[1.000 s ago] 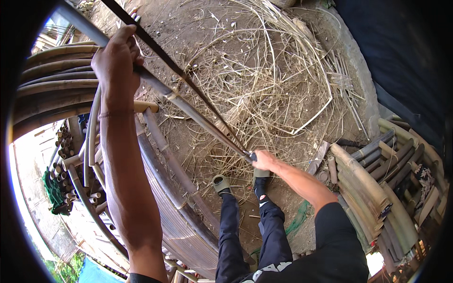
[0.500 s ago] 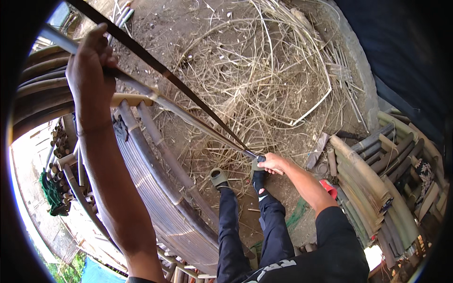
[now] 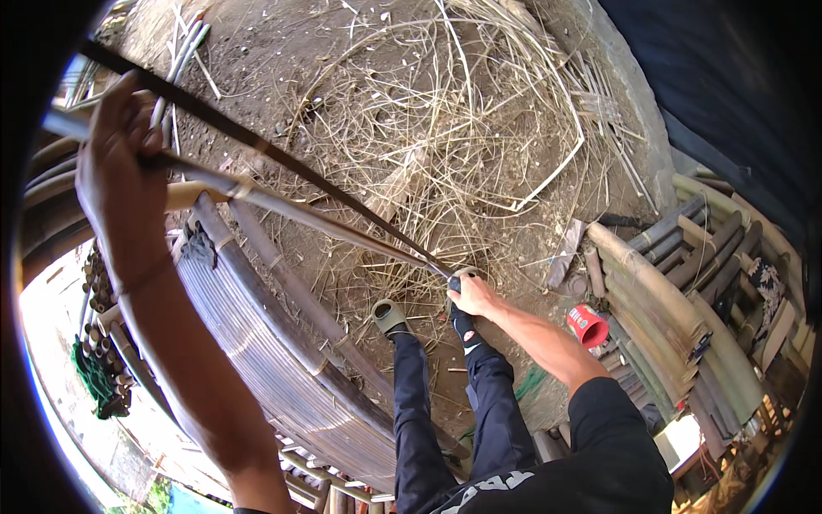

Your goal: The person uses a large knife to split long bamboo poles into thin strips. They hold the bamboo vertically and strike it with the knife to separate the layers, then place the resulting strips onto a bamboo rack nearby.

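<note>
A long thin bamboo pole [image 3: 300,211] slants from the far left down to the middle, close above the ground. Beside it runs a dark flat bamboo strip [image 3: 317,177], apart from the pole at the far left and meeting it at the near end. My left hand [image 3: 120,163], raised at the left, is closed around the pole, its fingertips close to the strip. At the near end, in front of my feet, my right hand [image 3: 476,294] is closed where pole and strip come together. Whether a tool is also in that fist is hidden.
Tangled bamboo shavings [image 3: 462,146] cover the dirt floor. To my left stands a slatted bamboo bench [image 3: 248,308]. Stacked bamboo pieces [image 3: 659,300] lie at the right, with a red cup [image 3: 588,325] next to them. A dark sheet [image 3: 711,86] hangs at the far right.
My left hand has moved left and slightly down with the pole. My right hand has shifted a little left. The view has turned slightly, and more of the red cup shows.
</note>
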`<action>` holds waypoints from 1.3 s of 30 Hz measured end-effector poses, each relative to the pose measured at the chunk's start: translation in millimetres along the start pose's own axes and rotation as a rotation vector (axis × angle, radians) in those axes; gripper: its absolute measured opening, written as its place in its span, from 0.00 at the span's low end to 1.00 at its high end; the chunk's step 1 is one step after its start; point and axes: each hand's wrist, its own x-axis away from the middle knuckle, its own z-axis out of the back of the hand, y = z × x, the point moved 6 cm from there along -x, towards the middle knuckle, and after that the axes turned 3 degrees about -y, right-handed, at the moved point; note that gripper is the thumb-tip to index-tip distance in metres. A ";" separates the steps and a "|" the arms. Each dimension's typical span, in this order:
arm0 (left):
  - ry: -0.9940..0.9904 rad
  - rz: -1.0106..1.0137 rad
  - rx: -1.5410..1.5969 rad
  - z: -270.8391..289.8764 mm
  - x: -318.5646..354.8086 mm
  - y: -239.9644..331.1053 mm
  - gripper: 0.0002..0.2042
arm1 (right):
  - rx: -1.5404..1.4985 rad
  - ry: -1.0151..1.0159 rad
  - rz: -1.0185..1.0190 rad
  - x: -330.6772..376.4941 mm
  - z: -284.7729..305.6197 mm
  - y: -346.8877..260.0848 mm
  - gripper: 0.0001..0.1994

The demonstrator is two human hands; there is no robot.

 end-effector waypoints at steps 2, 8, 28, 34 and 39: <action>0.025 0.096 0.102 29.0 -4.9 1.5 0.05 | -0.050 0.085 -0.027 8.6 -10.2 15.3 0.22; -0.071 0.042 0.030 106.9 22.1 24.2 0.12 | -0.059 -0.068 -0.288 -11.3 -62.2 70.4 0.23; 0.380 0.057 0.108 355.1 167.0 388.6 0.13 | -0.056 0.183 -0.254 113.4 10.2 74.6 0.16; 0.634 -0.027 -0.294 426.7 271.3 460.2 0.17 | -0.684 0.566 -0.457 235.6 104.4 186.5 0.12; 0.887 0.021 -0.004 353.9 281.4 242.0 0.06 | -0.778 0.602 -0.275 302.3 144.7 175.0 0.13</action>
